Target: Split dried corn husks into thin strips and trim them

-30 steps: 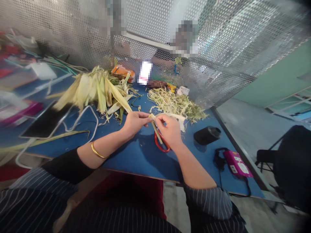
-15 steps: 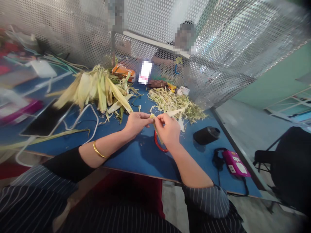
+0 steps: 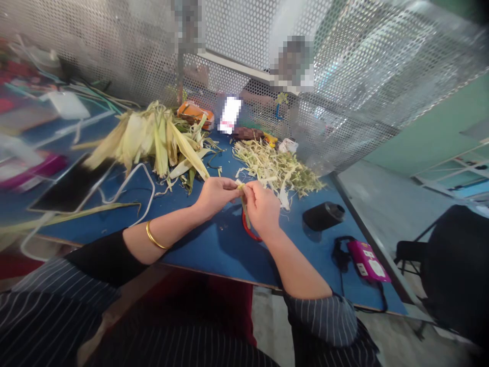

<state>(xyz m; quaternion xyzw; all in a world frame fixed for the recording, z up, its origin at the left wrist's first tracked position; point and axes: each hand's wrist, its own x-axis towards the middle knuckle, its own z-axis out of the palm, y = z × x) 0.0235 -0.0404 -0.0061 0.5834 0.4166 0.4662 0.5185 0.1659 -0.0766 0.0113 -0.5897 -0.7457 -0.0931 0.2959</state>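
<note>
My left hand (image 3: 214, 196) and my right hand (image 3: 262, 206) meet above the blue table (image 3: 214, 244), both pinched on a narrow pale strip of corn husk (image 3: 245, 210) that hangs down between them. Red-handled scissors (image 3: 250, 232) lie on the table under my right hand, mostly hidden by it. A pile of whole corn husks (image 3: 153, 140) lies to the back left. A heap of shredded husk strips (image 3: 277, 168) lies just behind my right hand.
A black cylinder (image 3: 323, 215) lies on its side right of my hands; a pink device with a black cord (image 3: 367, 260) sits near the table's right edge. A dark tablet (image 3: 71, 186) and white cable (image 3: 130, 191) are at left. A perforated metal screen (image 3: 344, 76) walls the back.
My hands have drawn closer together on the strip. The long pale piece that stuck out past my right hand is gone from my fingers, and a pale strip lies by the shredded heap.
</note>
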